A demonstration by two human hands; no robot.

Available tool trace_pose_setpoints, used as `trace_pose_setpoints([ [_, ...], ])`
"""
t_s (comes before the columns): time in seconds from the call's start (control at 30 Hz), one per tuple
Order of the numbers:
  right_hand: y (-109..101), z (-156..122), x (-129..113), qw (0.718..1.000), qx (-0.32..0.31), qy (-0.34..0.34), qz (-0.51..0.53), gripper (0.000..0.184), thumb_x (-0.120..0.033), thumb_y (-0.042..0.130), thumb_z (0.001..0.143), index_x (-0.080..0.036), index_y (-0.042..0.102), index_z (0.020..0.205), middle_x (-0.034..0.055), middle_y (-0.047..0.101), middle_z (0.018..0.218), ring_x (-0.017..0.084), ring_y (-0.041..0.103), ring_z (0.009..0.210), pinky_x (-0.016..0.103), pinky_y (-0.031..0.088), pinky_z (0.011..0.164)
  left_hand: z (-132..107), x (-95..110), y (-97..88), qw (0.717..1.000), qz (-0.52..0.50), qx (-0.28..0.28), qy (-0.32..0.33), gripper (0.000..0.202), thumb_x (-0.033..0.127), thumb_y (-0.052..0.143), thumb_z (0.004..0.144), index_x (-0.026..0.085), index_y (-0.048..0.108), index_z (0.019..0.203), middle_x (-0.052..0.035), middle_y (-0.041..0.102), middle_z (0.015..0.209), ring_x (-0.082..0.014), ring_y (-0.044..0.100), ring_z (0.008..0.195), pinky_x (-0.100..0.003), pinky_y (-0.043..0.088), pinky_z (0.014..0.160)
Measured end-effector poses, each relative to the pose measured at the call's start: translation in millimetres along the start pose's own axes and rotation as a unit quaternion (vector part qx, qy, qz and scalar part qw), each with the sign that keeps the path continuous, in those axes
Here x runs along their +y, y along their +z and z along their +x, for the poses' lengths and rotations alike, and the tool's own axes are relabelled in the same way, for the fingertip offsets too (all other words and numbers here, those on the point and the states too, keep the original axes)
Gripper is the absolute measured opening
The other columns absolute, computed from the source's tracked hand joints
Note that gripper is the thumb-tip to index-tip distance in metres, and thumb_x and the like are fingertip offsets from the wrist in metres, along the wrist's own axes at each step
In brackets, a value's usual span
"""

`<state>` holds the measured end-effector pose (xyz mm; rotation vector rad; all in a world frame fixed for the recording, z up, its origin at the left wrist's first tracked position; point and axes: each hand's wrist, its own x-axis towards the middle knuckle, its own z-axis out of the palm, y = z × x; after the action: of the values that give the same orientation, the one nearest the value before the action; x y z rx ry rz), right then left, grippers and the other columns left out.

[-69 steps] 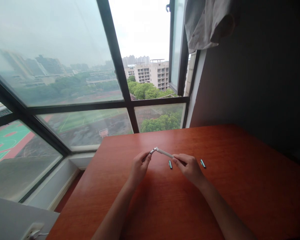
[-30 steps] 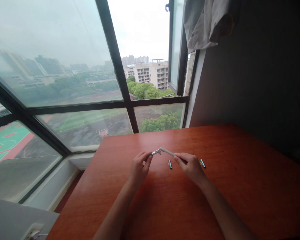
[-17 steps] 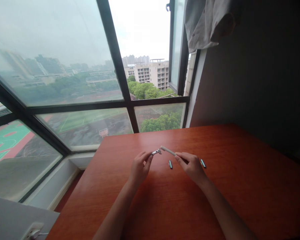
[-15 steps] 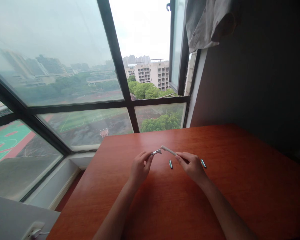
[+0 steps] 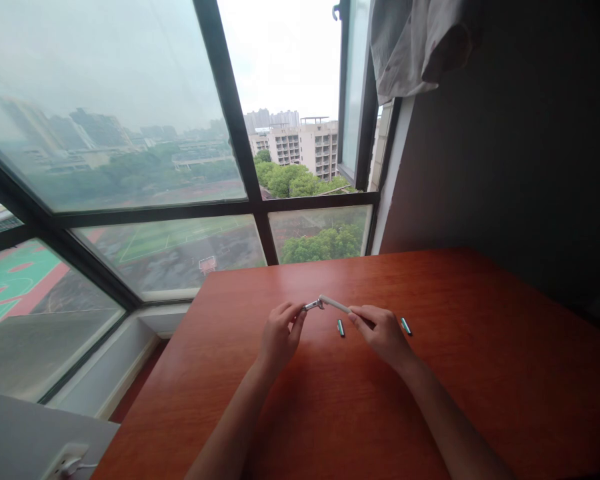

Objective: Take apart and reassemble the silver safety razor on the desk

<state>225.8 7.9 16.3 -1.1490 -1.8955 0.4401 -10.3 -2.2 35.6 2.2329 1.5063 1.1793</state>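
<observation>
My left hand [image 5: 281, 331] pinches a silver razor handle [image 5: 312, 305] between thumb and fingers, its bare head pointing right. My right hand [image 5: 383, 331] is closed around a slim pale toothbrush-like stick [image 5: 336, 305]. The stick's far tip is at the razor head; whether they touch I cannot tell. Its other end is partly hidden in the palm. A razor cartridge [image 5: 341, 328] with a green strip lies on the table between the hands. Another razor cartridge [image 5: 406, 326] rests just beyond my right wrist.
The reddish-brown wooden table [image 5: 300, 413] spreads under both arms. Behind it rise dark-framed windows [image 5: 260, 203], with one sash [image 5: 356, 100] swung open. A grey cloth [image 5: 405, 53] hangs at upper right. A wall socket [image 5: 70, 461] with a plugged-in cable is at lower left.
The tip of the pale stick has shifted slightly left and down, closer to the razor head. My left hand has stayed almost still.
</observation>
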Motion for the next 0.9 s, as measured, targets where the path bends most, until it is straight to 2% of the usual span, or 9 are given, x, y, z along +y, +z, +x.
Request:
trace_pose_setpoints([
  [0.9,0.6,0.4,-1.3,1.000,0.008,0.019,0.012,0.025,-0.030,0.051,0.089,-0.020,0.074,0.091,0.0085,0.074,0.088,0.022,0.067,0.076,0.030,0.050,0.068,0.0,-1.7,1.4,0.999,-0.042,-0.011,0.003,0.023,0.029,0.047,0.092,0.018,0.067,0.097,-0.0065,0.064,0.081,-0.0173,0.059,0.073,-0.026,0.045,0.066],
])
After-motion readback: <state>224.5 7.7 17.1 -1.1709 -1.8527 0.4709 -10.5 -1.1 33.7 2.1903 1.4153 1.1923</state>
